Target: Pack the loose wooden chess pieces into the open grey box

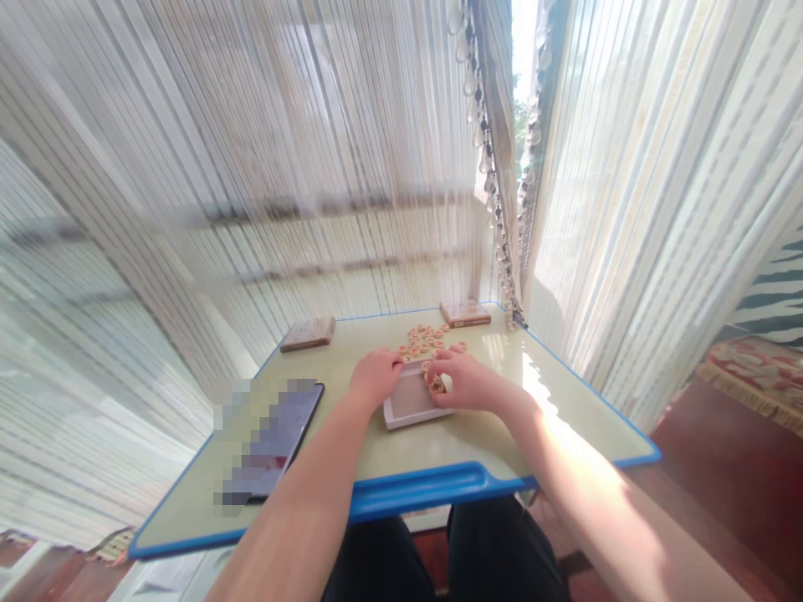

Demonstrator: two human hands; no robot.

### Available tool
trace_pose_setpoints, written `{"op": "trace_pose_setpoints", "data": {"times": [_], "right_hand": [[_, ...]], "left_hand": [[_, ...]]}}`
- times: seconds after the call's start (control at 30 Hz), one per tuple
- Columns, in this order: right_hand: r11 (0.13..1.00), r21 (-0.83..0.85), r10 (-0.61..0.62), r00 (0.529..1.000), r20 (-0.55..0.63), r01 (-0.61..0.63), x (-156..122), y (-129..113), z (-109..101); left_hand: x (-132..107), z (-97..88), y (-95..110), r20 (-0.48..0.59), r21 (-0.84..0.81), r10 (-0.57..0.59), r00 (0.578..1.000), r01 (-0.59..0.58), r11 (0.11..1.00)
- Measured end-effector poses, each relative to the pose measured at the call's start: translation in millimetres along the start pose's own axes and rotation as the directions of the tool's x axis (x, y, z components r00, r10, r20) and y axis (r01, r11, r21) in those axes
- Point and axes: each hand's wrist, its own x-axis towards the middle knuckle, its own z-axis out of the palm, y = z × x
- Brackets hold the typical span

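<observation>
In the head view a shallow white tray (411, 420) rests on the table, its grey inside partly bare. My left hand (375, 374) curls over the tray's far left corner, fingers closed at the rim. Close to those fingertips lies a round wooden game piece (408, 359). Over the tray's right side, my right hand (461, 380) is closed around several round wooden pieces (437, 385) with dark characters on them; the palm hides some. More loose discs (425, 339) are scattered just beyond the tray.
A tablet (282, 443), partly pixelated, lies at the left of the pale table (502, 447) with blue edging. Flat brown boxes stand at the far left (309, 333) and far right (465, 313). Striped string curtains (351, 167) hang behind the table.
</observation>
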Motion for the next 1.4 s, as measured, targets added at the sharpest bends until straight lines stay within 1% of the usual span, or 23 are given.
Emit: {"op": "trace_pose_setpoints", "data": {"times": [0.17, 0.37, 0.7, 0.87, 1.0, 1.17, 1.27, 1.4], "right_hand": [[1.0, 0.023, 0.013, 1.0, 0.021, -0.014, 0.0, 0.6, -3.4], [0.999, 0.027, 0.033, 0.997, 0.071, -0.035, -0.9, 2.5, -5.1], [0.998, 0.038, 0.049, 0.997, 0.066, -0.051, -3.3, 0.9, -5.1], [0.998, 0.016, 0.052, 0.997, 0.055, -0.053, -1.6, -0.1, -5.2], [0.999, -0.014, 0.029, 0.999, 0.043, -0.029, 0.3, -0.8, -1.7], [1.0, 0.005, -0.016, 0.999, 0.043, 0.016, 0.1, 1.2, -0.6], [1.0, 0.012, 0.003, 0.999, 0.048, -0.003, -0.2, 1.1, -1.9], [0.998, -0.018, 0.055, 0.995, 0.086, -0.053, 0.3, -1.3, -3.2]], "left_hand": [[-1.3, -1.4, 1.0, 0.029, 0.01, -0.014, 0.999, 0.013, 1.0], [-1.4, -1.6, 2.4, 0.019, 0.021, 0.011, 1.0, -0.012, 1.0], [-0.7, -0.8, 2.5, 0.028, 0.026, 0.019, 0.999, -0.019, 0.999], [-0.7, -0.5, 3.1, 0.032, 0.037, 0.016, 0.999, -0.017, 0.999], [-0.5, -0.4, 2.7, 0.033, 0.036, 0.018, 0.999, -0.019, 0.999], [-0.2, -0.7, 3.1, 0.026, 0.055, 0.024, 0.999, -0.025, 0.998], [-0.9, -0.8, 3.1, 0.029, 0.045, 0.019, 0.999, -0.02, 0.999], [-1.2, -0.3, 2.7, 0.028, 0.024, 0.022, 0.999, -0.023, 0.999]]}}
